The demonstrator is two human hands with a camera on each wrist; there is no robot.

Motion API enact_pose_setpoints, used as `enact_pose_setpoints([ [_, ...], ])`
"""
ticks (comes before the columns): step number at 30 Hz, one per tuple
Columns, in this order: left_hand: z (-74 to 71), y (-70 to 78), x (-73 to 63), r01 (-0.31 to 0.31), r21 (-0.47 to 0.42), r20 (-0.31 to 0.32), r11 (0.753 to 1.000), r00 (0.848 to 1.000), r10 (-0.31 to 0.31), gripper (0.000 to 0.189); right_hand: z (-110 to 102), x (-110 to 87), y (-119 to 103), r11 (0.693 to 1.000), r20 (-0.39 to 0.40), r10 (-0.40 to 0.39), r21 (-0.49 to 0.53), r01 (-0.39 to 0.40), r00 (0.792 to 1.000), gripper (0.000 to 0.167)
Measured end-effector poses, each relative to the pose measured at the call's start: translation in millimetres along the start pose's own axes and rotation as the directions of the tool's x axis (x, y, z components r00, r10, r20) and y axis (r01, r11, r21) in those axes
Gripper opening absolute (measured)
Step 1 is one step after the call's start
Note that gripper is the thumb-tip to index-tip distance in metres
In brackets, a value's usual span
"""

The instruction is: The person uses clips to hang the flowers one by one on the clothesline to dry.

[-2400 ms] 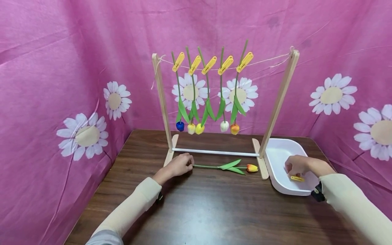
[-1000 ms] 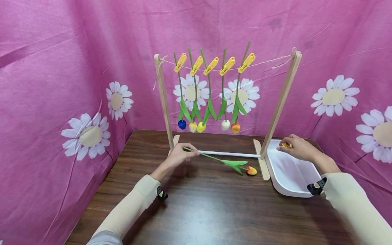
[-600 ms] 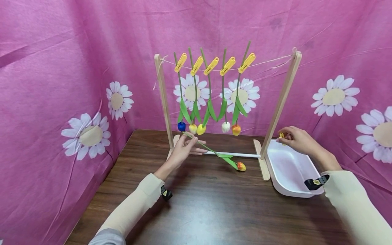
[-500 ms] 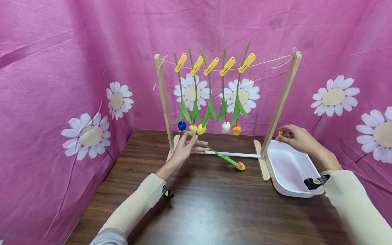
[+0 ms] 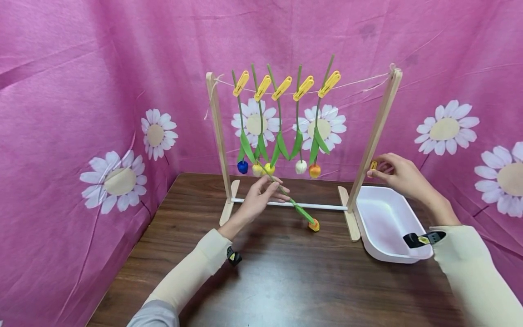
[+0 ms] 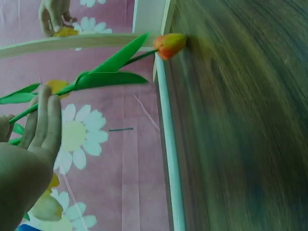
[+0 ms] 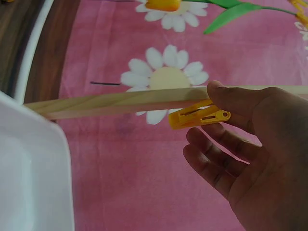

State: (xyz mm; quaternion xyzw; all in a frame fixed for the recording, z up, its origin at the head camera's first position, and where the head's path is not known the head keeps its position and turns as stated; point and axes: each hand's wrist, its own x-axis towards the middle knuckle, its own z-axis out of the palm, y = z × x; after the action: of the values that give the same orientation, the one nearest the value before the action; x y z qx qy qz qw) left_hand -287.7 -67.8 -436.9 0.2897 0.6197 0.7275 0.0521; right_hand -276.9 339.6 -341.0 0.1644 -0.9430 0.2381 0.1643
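In the head view my left hand (image 5: 259, 197) pinches the green stem of an orange-yellow artificial tulip (image 5: 313, 225), whose head slants down to the right. The left wrist view shows that tulip (image 6: 169, 45) with its leaves, the other fingers extended beside the stem. My right hand (image 5: 402, 177) is beside the right post, above the white tub, pinching a yellow clothespin (image 7: 199, 115) between thumb and fingers. Several tulips hang head down from a string (image 5: 353, 83) by yellow clothespins (image 5: 329, 84): blue (image 5: 243, 167), pale yellow, yellow, white (image 5: 301, 167) and orange (image 5: 314, 171).
A wooden frame with a left post (image 5: 218, 136), a right post (image 5: 375, 136) and a white bottom rod (image 5: 327, 207) stands on the dark wooden table (image 5: 286, 277). The white tub (image 5: 369, 245) sits against its right foot. A pink daisy-print cloth (image 5: 175, 54) surrounds the table.
My left hand has picked the tulip up off the table and moved it up and rightward. My right hand has lifted a clothespin out of the tub and risen beside the post.
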Motion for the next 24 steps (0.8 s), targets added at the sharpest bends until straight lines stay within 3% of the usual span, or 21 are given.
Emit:
enact_pose_setpoints([
  [10,16.1,13.5,11.3,-0.010,0.026,-0.073,1.000,0.997,0.012,0.022,-20,-4.7,-25,0.995,-0.184,0.057,0.089,-0.041,0.981,0.040],
  [19,38.8,36.4,29.7,-0.087,0.183,-0.054,0.979,0.994,0.098,0.025,-35,0.8,-49,0.976,-0.288,0.135,0.205,-0.076,0.948,0.034],
  [24,56.3,49.4,43.7,-0.107,0.170,-0.022,0.980,0.993,0.112,0.028,-35,11.2,-59,0.951,-0.330,0.119,0.308,-0.012,0.936,0.033],
])
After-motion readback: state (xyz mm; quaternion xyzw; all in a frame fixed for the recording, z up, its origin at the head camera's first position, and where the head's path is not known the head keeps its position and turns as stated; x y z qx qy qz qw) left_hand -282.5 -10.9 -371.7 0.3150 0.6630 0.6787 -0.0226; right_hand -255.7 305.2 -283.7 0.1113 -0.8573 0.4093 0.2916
